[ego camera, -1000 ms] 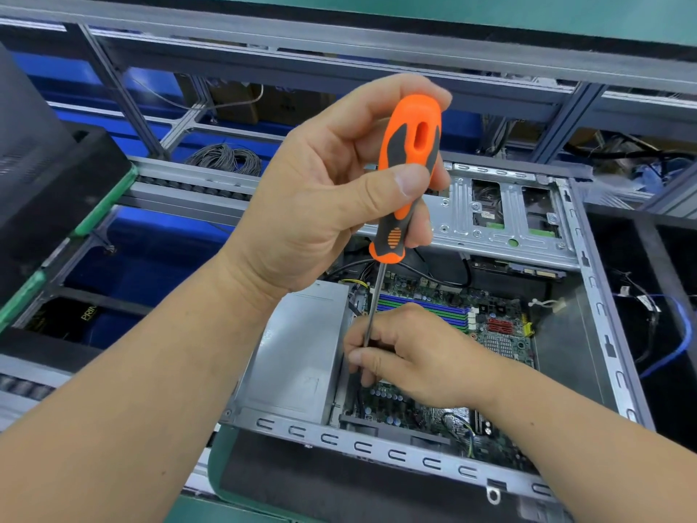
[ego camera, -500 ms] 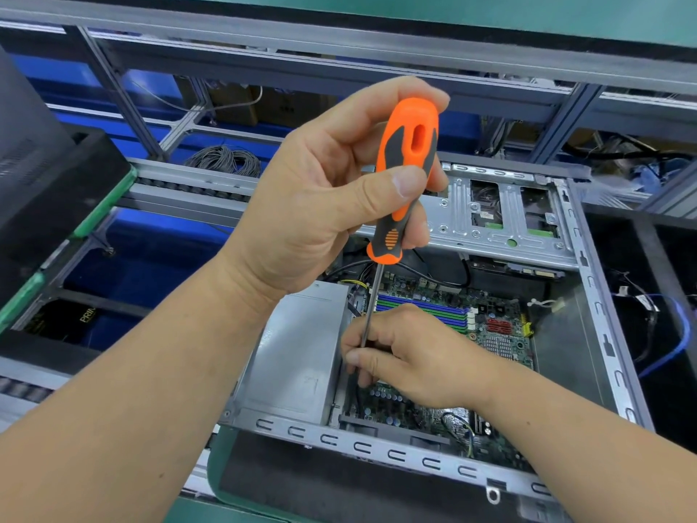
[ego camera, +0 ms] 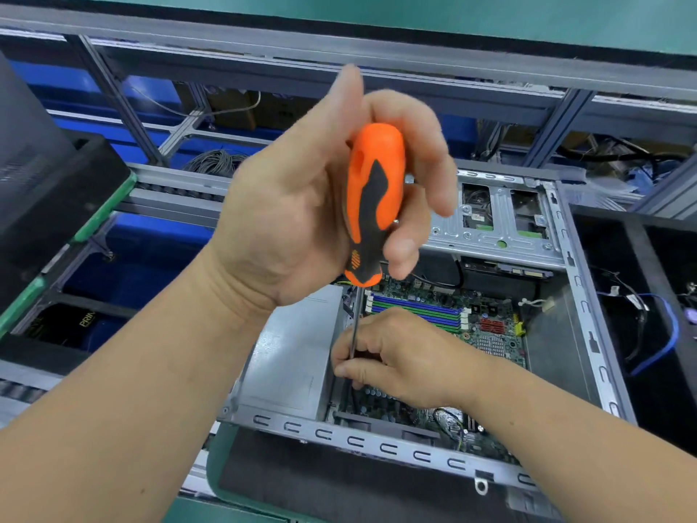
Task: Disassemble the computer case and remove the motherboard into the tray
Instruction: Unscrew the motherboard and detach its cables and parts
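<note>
One open computer case (ego camera: 588, 334), bare grey sheet metal with slotted rails, lay on a green-edged mat; one green motherboard (ego camera: 486, 334) sat inside, right of one smooth grey power supply box (ego camera: 290, 356). One screwdriver (ego camera: 371, 205), orange-and-black moulded handle and thin steel shaft, stood nearly upright. Left hand (ego camera: 301, 228) wrapped the handle above the case, fingers curled, thumb raised. Right hand (ego camera: 399, 360) sat low over the board's left edge, fingertips pinching the shaft near its tip. One black tray (ego camera: 56, 205) sat far left.
</note>
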